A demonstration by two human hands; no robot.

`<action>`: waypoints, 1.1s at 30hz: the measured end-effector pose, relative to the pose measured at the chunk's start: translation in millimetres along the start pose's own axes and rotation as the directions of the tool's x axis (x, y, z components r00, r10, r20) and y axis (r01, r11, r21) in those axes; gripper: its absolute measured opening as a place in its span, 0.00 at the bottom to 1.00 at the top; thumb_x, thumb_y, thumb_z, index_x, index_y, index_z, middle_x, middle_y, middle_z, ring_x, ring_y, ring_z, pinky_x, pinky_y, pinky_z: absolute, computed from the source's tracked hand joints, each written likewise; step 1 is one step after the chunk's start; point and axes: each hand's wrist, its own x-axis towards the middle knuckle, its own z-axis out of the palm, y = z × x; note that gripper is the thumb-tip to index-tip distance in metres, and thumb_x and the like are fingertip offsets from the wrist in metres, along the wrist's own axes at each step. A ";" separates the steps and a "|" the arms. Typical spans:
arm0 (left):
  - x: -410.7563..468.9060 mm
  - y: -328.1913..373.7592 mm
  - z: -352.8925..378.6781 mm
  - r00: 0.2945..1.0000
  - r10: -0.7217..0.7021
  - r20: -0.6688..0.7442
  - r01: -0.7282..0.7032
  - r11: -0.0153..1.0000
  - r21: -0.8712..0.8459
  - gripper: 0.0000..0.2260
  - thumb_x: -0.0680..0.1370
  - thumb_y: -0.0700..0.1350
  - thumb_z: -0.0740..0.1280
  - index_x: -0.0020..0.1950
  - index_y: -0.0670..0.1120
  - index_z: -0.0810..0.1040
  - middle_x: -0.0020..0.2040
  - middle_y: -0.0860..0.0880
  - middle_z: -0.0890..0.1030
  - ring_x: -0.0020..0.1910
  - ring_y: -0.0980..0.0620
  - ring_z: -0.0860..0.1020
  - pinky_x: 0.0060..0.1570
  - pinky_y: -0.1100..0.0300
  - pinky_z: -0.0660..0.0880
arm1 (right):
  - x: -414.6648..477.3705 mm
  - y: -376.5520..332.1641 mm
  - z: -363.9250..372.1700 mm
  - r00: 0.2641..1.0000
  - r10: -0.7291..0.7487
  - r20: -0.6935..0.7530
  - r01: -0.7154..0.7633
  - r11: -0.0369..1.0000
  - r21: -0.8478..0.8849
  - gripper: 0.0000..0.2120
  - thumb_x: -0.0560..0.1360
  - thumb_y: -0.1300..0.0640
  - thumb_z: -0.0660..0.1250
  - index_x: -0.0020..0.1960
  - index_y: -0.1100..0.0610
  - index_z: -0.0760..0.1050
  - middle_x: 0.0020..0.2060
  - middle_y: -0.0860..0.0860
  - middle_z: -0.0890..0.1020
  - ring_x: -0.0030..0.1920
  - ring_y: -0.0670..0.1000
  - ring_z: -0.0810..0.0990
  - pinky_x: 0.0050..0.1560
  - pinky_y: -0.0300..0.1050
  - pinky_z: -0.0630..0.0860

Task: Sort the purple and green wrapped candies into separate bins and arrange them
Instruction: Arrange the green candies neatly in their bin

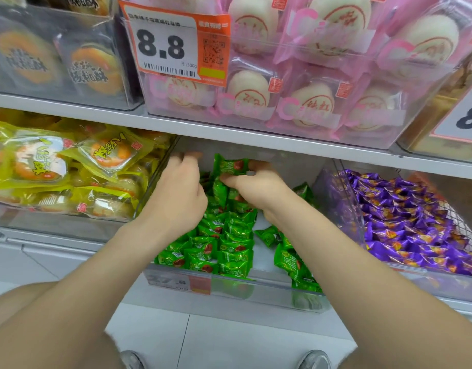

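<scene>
**Green bin: tidying under way**

Centre frame, left hand (180,193) curls its fingers rearward; any hold cannot be told. The right hand (256,186) pinches one green candy (230,166) above the green pile (224,249). Risk: forearms may scatter loose pieces.

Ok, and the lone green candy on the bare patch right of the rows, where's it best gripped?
Pinch the lone candy across its plump middle, coming from above and in front, over the low front wall of the bin. It lies flat on bare floor, apart from the rows, so both long sides look free; the crimped ends look thin.
</scene>
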 end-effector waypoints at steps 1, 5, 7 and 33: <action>-2.7 0.2 1.5 0.999 0.032 -0.011 -0.032 0.999 0.015 0.26 0.76 0.30 0.62 0.74 0.39 0.69 0.66 0.36 0.71 0.64 0.33 0.72 0.66 0.43 0.69 | 4.4 -0.1 5.9 0.999 0.023 0.043 -0.025 0.998 0.052 0.10 0.74 0.47 0.78 0.49 0.50 0.81 0.45 0.49 0.85 0.39 0.46 0.83 0.39 0.40 0.81; -5.3 -0.6 7.2 0.996 0.093 0.000 -0.092 0.993 0.070 0.30 0.73 0.28 0.64 0.75 0.39 0.68 0.67 0.37 0.69 0.62 0.33 0.73 0.64 0.40 0.72 | 14.7 0.0 12.4 0.975 -0.012 0.223 -0.040 0.973 0.226 0.07 0.78 0.52 0.75 0.55 0.51 0.81 0.55 0.52 0.86 0.51 0.53 0.87 0.54 0.52 0.86; -3.5 -1.7 9.3 0.995 0.102 0.001 -0.102 0.991 0.082 0.30 0.73 0.29 0.65 0.75 0.40 0.68 0.67 0.37 0.69 0.62 0.33 0.73 0.64 0.40 0.72 | 16.5 0.2 -0.8 0.983 -0.050 0.175 0.020 0.985 0.170 0.02 0.80 0.57 0.70 0.52 0.53 0.81 0.56 0.56 0.85 0.54 0.58 0.86 0.56 0.56 0.85; -18.0 108.5 91.3 0.728 0.380 0.571 -0.408 0.909 -0.085 0.15 0.77 0.47 0.75 0.63 0.57 0.80 0.59 0.49 0.80 0.62 0.45 0.77 0.62 0.48 0.76 | -47.6 64.7 -143.3 0.829 -0.558 0.042 0.416 0.564 -0.713 0.14 0.76 0.51 0.62 0.54 0.48 0.86 0.46 0.43 0.87 0.48 0.49 0.85 0.54 0.50 0.81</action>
